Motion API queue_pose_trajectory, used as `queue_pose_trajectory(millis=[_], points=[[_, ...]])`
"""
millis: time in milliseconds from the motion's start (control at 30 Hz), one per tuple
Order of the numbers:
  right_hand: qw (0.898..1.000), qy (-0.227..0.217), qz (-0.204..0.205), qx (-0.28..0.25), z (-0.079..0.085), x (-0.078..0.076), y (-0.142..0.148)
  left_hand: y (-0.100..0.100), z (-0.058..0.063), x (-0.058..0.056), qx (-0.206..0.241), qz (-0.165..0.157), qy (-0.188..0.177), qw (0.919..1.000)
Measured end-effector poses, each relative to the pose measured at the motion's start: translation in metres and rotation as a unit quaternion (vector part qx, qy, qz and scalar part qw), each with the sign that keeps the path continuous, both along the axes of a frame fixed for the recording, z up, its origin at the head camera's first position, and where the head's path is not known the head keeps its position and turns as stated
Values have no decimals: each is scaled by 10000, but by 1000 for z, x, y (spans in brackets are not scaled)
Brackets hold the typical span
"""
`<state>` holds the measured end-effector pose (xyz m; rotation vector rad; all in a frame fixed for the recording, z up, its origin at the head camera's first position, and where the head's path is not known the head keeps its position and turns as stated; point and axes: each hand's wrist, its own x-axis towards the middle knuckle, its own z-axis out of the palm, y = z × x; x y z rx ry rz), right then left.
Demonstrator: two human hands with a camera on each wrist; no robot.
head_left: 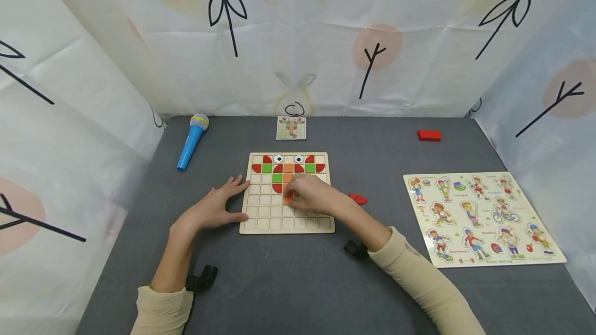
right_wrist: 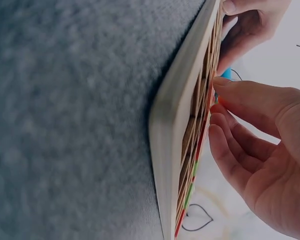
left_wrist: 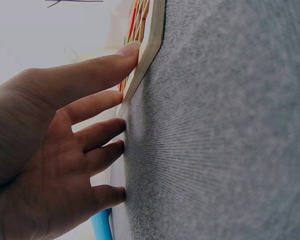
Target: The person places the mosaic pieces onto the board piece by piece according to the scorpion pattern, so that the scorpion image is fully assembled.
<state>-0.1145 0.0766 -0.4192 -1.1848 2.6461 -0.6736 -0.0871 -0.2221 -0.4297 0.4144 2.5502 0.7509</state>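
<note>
A wooden grid board (head_left: 265, 225) lies on the grey table, its upper cells filled with red, green and orange tiles and two eye discs. My left hand (head_left: 211, 208) has its fingers spread, the thumb and a fingertip touching the board's left edge; the left wrist view shows the thumb (left_wrist: 105, 67) against the rim. Over the board's middle, my right hand (head_left: 312, 194) pinches at an orange tile (head_left: 288, 199) low in the centre column. The fingers partly hide that tile. In the right wrist view, thumb and index finger almost meet at the board's surface.
Red pieces (head_left: 357, 198) lie right of the board, partly behind the right forearm. A pattern card (head_left: 291, 128) stands behind it. Also on the table are a blue toy microphone (head_left: 192, 143), a red block (head_left: 429, 135) and a picture puzzle board (head_left: 481, 221).
</note>
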Motion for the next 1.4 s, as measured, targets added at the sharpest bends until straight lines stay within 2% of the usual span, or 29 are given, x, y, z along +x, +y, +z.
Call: queue_pose_trajectory(millis=[233,500,967,1167,1400], points=[[9997,-111,-91,-189,2,4,20,-1,0,1,90,31,-19,10000],[9981,-307,-361,-390,5,12,62,-2,1,3,142,38,-65,9999],[9919,-313,-1222,122,4,25,136,-3,0,3,81,31,-102,9999],[9887,-371,-1410,339,3,24,151,-2,0,3,91,14,-93,9999],[9859,-623,-1530,255,2,21,159,-1,1,2,95,17,-94,9999]])
